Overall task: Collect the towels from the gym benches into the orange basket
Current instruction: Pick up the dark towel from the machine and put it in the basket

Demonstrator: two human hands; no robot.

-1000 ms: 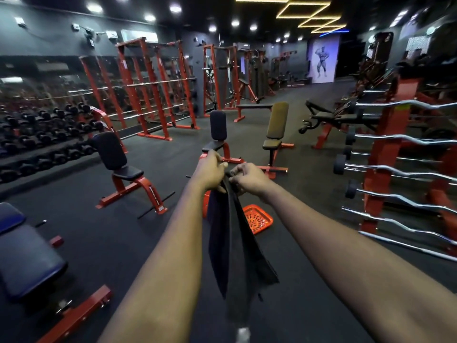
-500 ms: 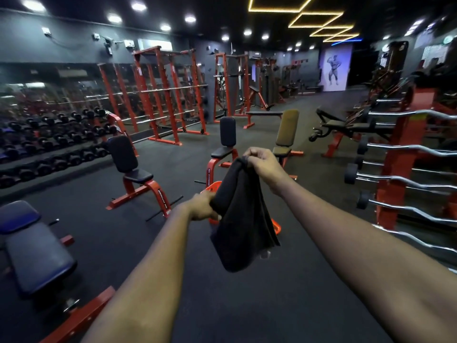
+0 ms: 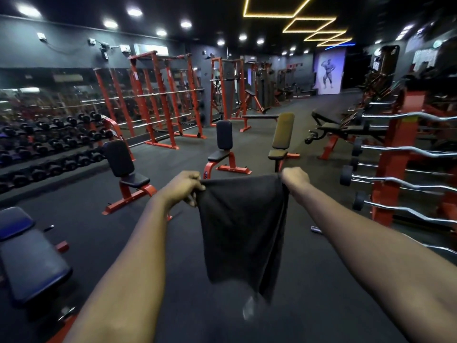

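A black towel [image 3: 241, 229] hangs spread out in front of me, stretched between both hands at chest height. My left hand [image 3: 184, 188] grips its top left corner and my right hand [image 3: 295, 177] grips its top right corner. The towel tapers to a point below. The orange basket is hidden behind the towel. An upright bench [image 3: 282, 137] ahead has an olive cloth draped over its back and seat.
Red-framed seats stand ahead: a left one [image 3: 123, 167] and a middle one [image 3: 222, 147]. A blue padded bench [image 3: 27, 253] is near left. A dumbbell rack [image 3: 49, 142] lines the left wall; a barbell rack [image 3: 400, 174] stands right. Dark rubber floor [image 3: 321, 280] lies around me.
My hands have pulled apart sideways, and the towel went from a folded bunch to a spread sheet. It now covers the orange basket that showed before.
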